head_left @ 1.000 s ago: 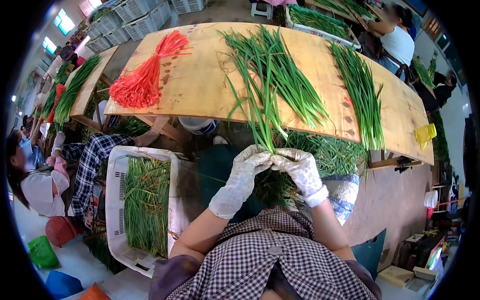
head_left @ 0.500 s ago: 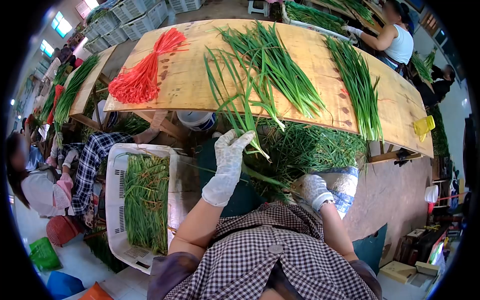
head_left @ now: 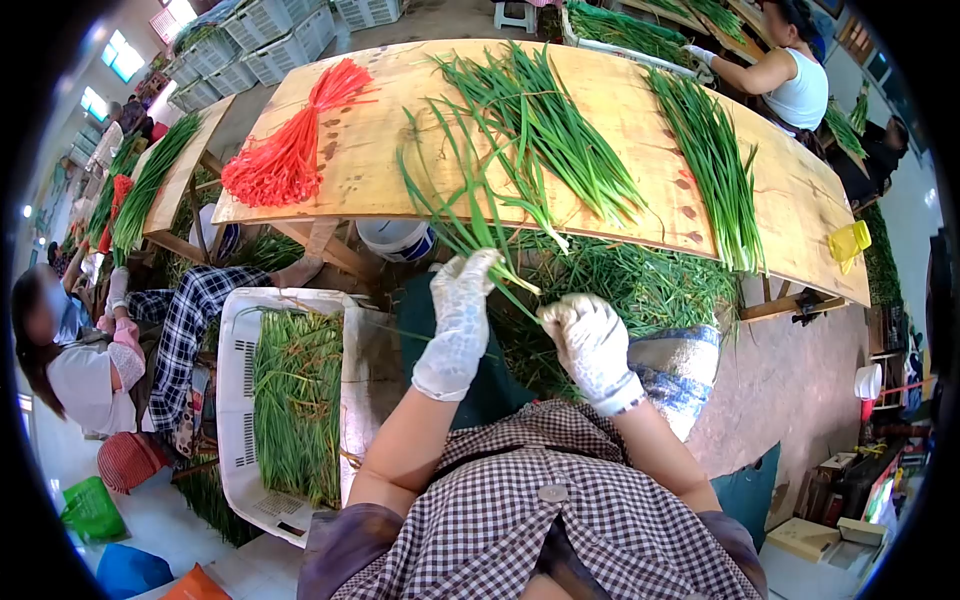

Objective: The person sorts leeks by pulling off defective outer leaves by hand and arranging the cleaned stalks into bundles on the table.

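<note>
My left hand (head_left: 458,322), in a whitish glove, pinches a few green stalks (head_left: 478,236) near their pale lower ends; their leaves reach up over the table's front edge. To the right, my right hand (head_left: 588,345), gloved too, is closed just beside the stalk ends; what its fingers hold, if anything, is too small to make out. Beyond the hands, a bunch of green stalks (head_left: 570,140) lies on the wooden table (head_left: 390,130). Another bunch (head_left: 712,170) lies farther right, and a bundle of red strips (head_left: 290,150) at the left.
A white crate (head_left: 235,400) of greens stands at my left. Loose greens (head_left: 640,285) are heaped under the table's front edge. A yellow object (head_left: 848,243) sits at the right end. Seated people are at the left (head_left: 95,375) and back right (head_left: 795,85).
My hands were together at the stalk ends, then my right hand went down to the right by the blue-and-white sack. It is now back up near the stalks, which my left hand still holds.
</note>
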The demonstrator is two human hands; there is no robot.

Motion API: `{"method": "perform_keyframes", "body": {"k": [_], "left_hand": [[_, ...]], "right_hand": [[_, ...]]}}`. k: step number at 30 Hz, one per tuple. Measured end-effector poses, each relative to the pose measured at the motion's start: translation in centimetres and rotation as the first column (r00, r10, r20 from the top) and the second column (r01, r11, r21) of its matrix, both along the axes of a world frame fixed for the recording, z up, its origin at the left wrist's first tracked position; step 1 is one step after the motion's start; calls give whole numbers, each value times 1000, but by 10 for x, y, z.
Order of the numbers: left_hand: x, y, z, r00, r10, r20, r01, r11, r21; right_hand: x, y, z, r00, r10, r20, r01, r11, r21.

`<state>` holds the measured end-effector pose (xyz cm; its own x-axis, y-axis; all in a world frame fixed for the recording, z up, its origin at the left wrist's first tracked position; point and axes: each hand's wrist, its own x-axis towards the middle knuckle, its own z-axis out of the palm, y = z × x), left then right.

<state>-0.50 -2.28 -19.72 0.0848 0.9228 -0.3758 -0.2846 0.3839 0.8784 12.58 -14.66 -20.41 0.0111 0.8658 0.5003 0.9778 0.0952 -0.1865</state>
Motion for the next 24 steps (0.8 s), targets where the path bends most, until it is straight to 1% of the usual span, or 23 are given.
{"method": "perform_keyframes", "body": {"k": [1,2,3,4,5,6,7,8,9,10,11,12,13,14,15,17,18,19,20,21,22,23,24], "left_hand": [[-5,7,-2,999,38,-6,-37,999,25],[-10,7,8,996,-3,87,-4,997,82],[-21,15,-2,982,-175,73,161,973,164],[-21,10,3,981,-194,28,188,972,139],[-20,5,8,976,-215,-17,215,970,116],[-17,-3,6,972,-235,11,233,967,101],[-14,-12,4,965,-260,36,256,963,86],[-12,-17,-3,963,-267,44,264,962,61],[-10,-21,-7,958,-284,39,282,958,42],[-8,-26,-11,960,-279,11,279,959,45],[-6,-29,-12,963,-270,-16,270,962,48],[-5,-29,-11,975,-221,-38,222,974,45],[-6,-28,-10,976,-213,-40,215,976,46],[-9,-26,-9,975,-211,-68,216,973,85],[-11,-25,-8,973,-210,-96,221,967,123],[-10,-23,-14,975,-197,-105,210,969,128],[-7,-24,-16,981,-161,-107,178,967,185],[-4,-24,-17,987,-125,-106,147,960,240],[-2,-25,-11,984,-79,-161,124,947,296],[-5,-22,-3,989,-91,-115,121,948,295],[-11,-12,4,995,-62,-78,84,938,335],[-19,-3,12,999,-33,-39,45,926,375],[-25,-5,42,1000,-17,14,9,894,449]], "right_hand": [[9,-10,-13,998,-28,53,38,979,-198],[22,-19,-35,969,-48,244,174,832,-527],[37,-26,-51,907,9,422,344,565,-750],[43,-31,-35,943,-124,310,330,475,-815],[50,-28,-33,968,-245,-47,138,683,-717],[49,-21,-33,864,-278,-419,-35,798,-601],[41,-12,-26,635,-242,-734,-140,898,-417],[32,0,-12,437,-178,-882,-284,903,-323],[22,9,-6,346,-132,-929,-334,908,-253],[13,15,-7,157,-180,-971,-325,919,-223],[6,20,-9,-37,-218,-975,-316,928,-196],[1,24,-6,-36,-215,-976,-320,928,-192],[-3,27,-4,-107,-245,-964,-334,922,-197],[-6,29,-3,-179,-277,-944,-348,915,-203],[-7,28,-5,-181,-279,-943,-352,914,-203],[-7,26,-3,69,-210,-975,-324,920,-221],[-6,20,2,300,-177,-937,-274,925,-262],[-2,15,2,301,-176,-937,-272,926,-261],[5,9,1,374,-148,-915,-311,910,-275],[12,1,1,445,-118,-888,-349,890,-293],[18,-11,8,388,-134,-912,-410,861,-301],[24,-24,22,339,-77,-938,-518,817,-254],[39,-39,13,339,-83,-937,-619,730,-289]]}}
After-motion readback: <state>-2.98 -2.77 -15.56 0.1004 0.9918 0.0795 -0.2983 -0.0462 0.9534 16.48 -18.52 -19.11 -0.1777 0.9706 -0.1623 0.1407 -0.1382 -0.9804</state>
